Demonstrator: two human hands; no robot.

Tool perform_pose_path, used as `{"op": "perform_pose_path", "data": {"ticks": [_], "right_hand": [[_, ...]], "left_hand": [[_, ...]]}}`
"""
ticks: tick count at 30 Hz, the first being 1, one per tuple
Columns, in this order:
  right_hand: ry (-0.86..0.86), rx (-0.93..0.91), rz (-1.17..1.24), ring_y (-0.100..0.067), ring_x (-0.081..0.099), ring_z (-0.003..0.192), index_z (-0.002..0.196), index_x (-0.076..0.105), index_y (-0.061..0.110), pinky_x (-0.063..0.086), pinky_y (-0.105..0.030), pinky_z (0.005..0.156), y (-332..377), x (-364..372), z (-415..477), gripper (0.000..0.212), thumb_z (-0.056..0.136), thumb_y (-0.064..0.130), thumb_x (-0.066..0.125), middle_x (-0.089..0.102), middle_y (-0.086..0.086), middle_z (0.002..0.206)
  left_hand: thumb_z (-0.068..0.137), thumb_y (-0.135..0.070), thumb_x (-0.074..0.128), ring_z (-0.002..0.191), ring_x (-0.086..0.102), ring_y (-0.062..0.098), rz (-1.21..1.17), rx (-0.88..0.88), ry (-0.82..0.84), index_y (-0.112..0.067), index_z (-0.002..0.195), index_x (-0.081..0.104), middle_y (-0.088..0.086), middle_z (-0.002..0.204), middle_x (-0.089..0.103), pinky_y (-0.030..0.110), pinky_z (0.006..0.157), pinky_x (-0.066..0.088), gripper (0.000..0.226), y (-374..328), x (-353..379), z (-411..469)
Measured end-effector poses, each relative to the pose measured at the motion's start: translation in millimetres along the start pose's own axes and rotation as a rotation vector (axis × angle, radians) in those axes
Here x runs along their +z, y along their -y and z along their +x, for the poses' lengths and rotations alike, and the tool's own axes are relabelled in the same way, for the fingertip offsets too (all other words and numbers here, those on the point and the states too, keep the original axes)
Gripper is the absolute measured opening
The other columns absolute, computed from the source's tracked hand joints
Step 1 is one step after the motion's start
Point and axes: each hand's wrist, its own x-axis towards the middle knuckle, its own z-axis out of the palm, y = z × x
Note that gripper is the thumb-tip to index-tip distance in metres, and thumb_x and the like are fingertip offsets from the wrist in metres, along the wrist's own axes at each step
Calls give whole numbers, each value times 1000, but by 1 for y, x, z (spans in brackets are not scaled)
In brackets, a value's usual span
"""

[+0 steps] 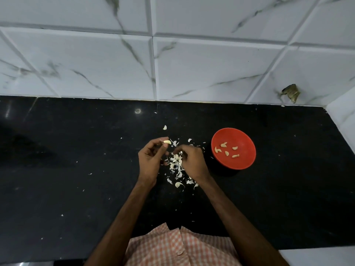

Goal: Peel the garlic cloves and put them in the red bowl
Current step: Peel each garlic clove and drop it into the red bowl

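Item 1. Black counter (76, 169): dark polished stone, flecked with small white scraps. The left part was taken up by nothing larger than these scraps.

Item 2. Left hand (150, 160): held palm-up above the counter with its fingers curled. A garlic clove (167, 142) was pinched at the fingertips. The clove appeared pale and largely bare. Its long axis was laid roughly left to right, with the tip turned toward the bowl side.

Item 3. Heap of garlic skins (175, 163): spread on the counter between and below the two hands. A pale curved piece (178, 184) was noted at its near edge. Clove or husk could not be told.

Item 4. Right hand (193, 161): set palm-down over the heap with its fingers bent toward the skins. Whether anything was held could not be told.

Item 5. Red bowl (240, 164): stood on the counter just right of the right hand. Several peeled cloves (226, 153) were seen lying inside.

Relation noted: the bowl lay to the right of the pinched clove, with the right hand between them and nearer the bowl. A transfer was judged to require either passage over that hand or a hand-over.

Room: open counter was recorded beyond and before the bowl. It was bounded behind by the tiled wall (192, 64) and at far right by a side wall (342, 112).
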Motion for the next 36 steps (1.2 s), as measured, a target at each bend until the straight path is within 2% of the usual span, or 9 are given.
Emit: {"op": "perform_pose_path", "data": {"ticks": [5,10,13,18,21,25,29,33,36], "right_hand": [[-138,395,694,-15,59,70,90,72,6,60,-39,63,18,1,-3,33,106,22,49,61,-1,73],[-54,711,1454,-24,65,120,127,66,3,51,-44,105,16,-15,-3,67,107,54,26,70,-11,126],[-141,679,1670,-23,61,127,132,61,4,48,-37,106,4,-33,-5,68,108,53,21,65,-12,136],[-372,707,1724,-23,63,119,125,63,1,52,-29,88,-28,-69,-7,58,110,45,28,67,-15,130],[-469,782,1703,-26,63,122,122,65,1,53,-31,91,-55,-90,-9,51,109,41,37,65,-18,134],[-442,812,1551,-26,53,135,135,60,7,44,-37,108,-72,-108,-7,52,108,45,38,58,-13,144],[-343,814,1134,-21,40,144,137,61,26,28,-38,120,-83,-104,-2,38,105,40,50,47,-3,155],[-237,352,552,3,54,120,129,65,25,42,-22,104,-79,-80,-23,31,102,11,57,59,9,137],[47,93,139,-3,59,110,124,67,16,50,-28,99,-73,-53,-39,28,98,8,63,63,3,125]], "left_hand": [[97,-1,60,69,60,12,-36,-1,28,-9,108,72,-1,89,69,24,49,46,18,1,3,3],[97,-1,61,78,66,13,72,28,133,-8,107,73,2,99,75,22,61,52,17,7,22,5],[92,-7,68,95,71,21,277,106,253,-7,106,75,3,102,76,33,84,57,16,21,49,11],[90,-11,74,87,69,3,618,229,351,-21,101,80,-12,93,74,26,82,55,16,37,111,16],[88,-32,77,73,67,0,810,158,306,-28,92,79,-15,81,74,29,70,55,6,41,141,20],[87,-51,74,60,64,-1,851,93,215,-26,79,74,-14,69,70,25,55,50,27,42,152,26],[99,-27,63,87,69,-2,784,83,237,-26,99,75,-16,94,73,34,82,60,12,41,111,30],[97,-19,66,91,65,-3,961,133,251,-29,107,72,-15,107,70,29,84,57,15,42,42,10],[94,-33,69,88,62,1,1176,77,344,-30,117,68,-10,114,63,32,82,56,23,53,2,-19]]}}
